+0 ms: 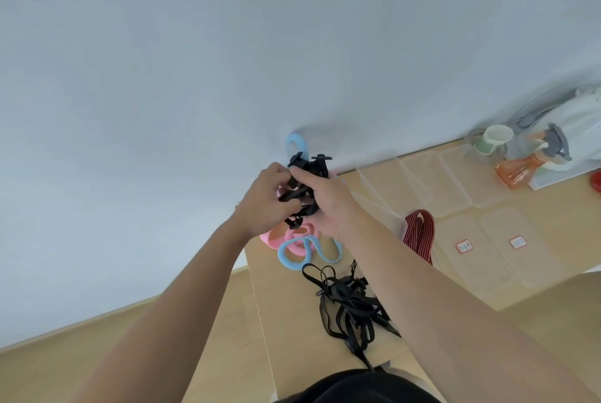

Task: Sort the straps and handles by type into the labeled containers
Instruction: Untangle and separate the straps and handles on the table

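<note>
The step in hand looks like separating one type from a mixed clump: both hands are raised above the table's (286, 331) far end, the left hand (261, 204) and right hand (327, 207) each curled tightly round the black clip bundle (309, 171), a knot of narrow webbing with hard, matt plastic buckles jutting from the top. A pale blue loop (292, 142) pokes up behind it; whether it is caught in the bundle is hard to say, as the fingers hide the join. Below lie soft, rubbery-looking pink loops (297, 235) and blue loops (291, 258), smooth and rounded, then a limp black strap tangle (346, 301) of thin flat cord. A red striped strap (419, 230), woven and ribbed, is folded at the edge of a clear tub. The labeled containers (494, 262) are shallow, transparent, flexible-looking plastic with small red-bordered tags. The next move probably calls for teasing the buckles free without snagging, then carrying one kind rightward to its matching tub.
</note>
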Demonstrator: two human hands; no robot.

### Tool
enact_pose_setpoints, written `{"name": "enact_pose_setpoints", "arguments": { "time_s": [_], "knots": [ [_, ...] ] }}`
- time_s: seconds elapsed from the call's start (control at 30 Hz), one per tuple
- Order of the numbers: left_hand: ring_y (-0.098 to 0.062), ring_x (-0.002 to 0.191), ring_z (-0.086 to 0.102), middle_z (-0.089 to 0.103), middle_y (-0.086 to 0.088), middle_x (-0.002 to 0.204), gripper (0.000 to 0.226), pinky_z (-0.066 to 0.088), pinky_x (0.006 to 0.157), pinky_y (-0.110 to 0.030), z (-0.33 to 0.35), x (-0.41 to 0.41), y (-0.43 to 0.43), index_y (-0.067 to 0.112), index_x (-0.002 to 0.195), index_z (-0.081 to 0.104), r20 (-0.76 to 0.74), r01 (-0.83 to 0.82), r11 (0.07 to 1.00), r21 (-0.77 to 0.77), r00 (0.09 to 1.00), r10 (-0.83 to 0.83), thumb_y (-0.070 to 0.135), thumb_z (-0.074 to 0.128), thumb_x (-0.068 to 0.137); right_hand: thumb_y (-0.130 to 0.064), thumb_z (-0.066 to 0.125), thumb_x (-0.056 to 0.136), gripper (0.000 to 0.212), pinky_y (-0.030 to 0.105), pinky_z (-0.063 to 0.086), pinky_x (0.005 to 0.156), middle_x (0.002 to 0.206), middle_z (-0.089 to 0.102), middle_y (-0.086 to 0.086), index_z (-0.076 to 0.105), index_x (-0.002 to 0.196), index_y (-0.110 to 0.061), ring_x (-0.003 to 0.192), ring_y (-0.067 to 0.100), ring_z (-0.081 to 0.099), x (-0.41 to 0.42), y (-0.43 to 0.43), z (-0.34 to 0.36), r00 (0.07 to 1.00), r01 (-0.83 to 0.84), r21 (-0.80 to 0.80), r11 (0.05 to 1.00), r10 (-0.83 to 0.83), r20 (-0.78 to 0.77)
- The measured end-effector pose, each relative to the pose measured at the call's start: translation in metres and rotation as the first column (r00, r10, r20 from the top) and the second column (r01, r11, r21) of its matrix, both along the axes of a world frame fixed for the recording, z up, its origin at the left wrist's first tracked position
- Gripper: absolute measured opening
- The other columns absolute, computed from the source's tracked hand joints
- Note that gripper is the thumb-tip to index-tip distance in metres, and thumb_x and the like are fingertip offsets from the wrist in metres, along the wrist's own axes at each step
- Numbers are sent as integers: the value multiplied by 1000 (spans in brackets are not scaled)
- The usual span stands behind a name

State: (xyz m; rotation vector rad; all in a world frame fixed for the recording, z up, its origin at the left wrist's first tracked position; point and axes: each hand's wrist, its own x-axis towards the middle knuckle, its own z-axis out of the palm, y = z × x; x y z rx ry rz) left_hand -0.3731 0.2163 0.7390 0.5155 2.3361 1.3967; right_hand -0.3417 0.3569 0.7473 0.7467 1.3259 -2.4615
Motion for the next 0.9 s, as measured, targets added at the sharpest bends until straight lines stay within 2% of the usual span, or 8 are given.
{"name": "enact_pose_setpoints", "arguments": {
  "time_s": [0.13,0.2,0.3,0.43,0.53,0.63,0.77,0.9],
  "knots": [
    [-13,104,66,65,5,120,45,56,83,-27,-7,15,-8,25,117,65,161,-200,955,221,973,166,17,77,75,-7,73,86,22,49,63,75,92,75,11,66,107,-10,78,29,75,3,22,12,995,-12,423,906,53,-84],
    [-19,109,68,63,1,127,53,58,82,-31,-10,20,-9,29,129,60,301,-229,928,294,943,138,10,75,81,-5,69,87,18,38,58,62,85,73,10,66,104,-11,69,25,72,8,35,16,985,-77,508,858,145,-95],
    [-32,108,70,60,-10,129,66,61,87,-44,-13,25,0,30,144,50,548,-295,861,413,836,24,-8,63,92,-5,69,88,17,36,57,63,79,73,7,68,102,-13,68,26,71,17,40,18,950,-230,542,808,308,-56],
    [-17,82,72,66,-14,107,40,61,72,-29,-11,27,13,20,121,66,299,-167,956,240,950,91,-5,65,91,-3,65,92,16,29,57,62,70,70,0,69,97,-18,61,16,65,27,31,15,930,-279,543,792,364,-54],
    [-28,77,74,68,-11,101,18,62,71,-36,-12,25,12,23,92,70,147,-244,963,115,963,227,6,64,97,-11,66,94,8,26,56,65,83,68,11,68,100,-16,73,17,63,31,29,17,941,-231,621,749,334,-52],
    [-23,79,73,69,-7,109,24,62,79,-40,-24,16,-1,24,103,70,117,-410,911,44,908,403,5,56,98,-16,62,96,11,37,53,67,79,63,9,64,101,-6,69,18,57,36,35,22,932,-211,773,599,362,-26],
    [-26,81,73,70,-6,96,16,61,85,-50,-38,13,-13,22,98,67,162,-540,841,37,833,528,15,53,100,-16,62,94,8,28,45,54,77,64,12,64,99,-11,51,10,51,55,50,30,892,-255,837,484,451,11],
    [-31,71,64,70,-14,85,18,53,68,-41,-52,19,-13,23,87,67,143,-498,865,-59,853,501,26,56,100,-16,63,91,13,18,37,55,68,55,-7,56,81,-19,55,5,48,97,57,26,822,-245,941,234,565,74]
  ]
}}
